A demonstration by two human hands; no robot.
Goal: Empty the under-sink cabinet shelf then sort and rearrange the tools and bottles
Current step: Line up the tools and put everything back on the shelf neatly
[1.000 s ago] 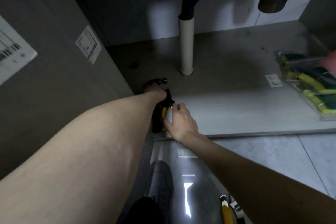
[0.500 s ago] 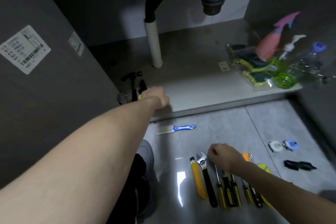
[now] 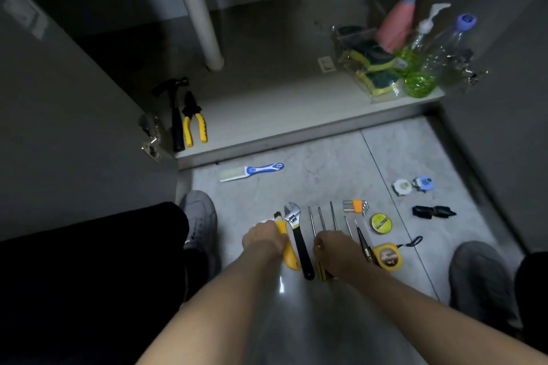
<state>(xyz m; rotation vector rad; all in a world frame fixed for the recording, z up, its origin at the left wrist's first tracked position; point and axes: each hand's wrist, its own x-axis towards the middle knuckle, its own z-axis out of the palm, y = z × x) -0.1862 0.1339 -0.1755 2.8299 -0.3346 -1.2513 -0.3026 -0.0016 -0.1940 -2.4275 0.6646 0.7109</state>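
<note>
On the grey cabinet shelf [image 3: 267, 104], a black hammer [image 3: 175, 109] lies beside pliers [image 3: 194, 121] with yellow handles at nine o'clock, while at two o'clock stand a pink spray bottle [image 3: 397, 24], a green-tinted clear bottle [image 3: 421, 80] and yellow-and-green sponges [image 3: 373, 68]. On the pale marbled floor [image 3: 326, 157] lie a blue-and-white brush [image 3: 252, 172], a yellow utility knife [image 3: 286, 246], a black-handled silver wrench [image 3: 298, 234], an orange hex key holder [image 3: 355, 206] and a yellow tape measure [image 3: 387, 256].
</note>
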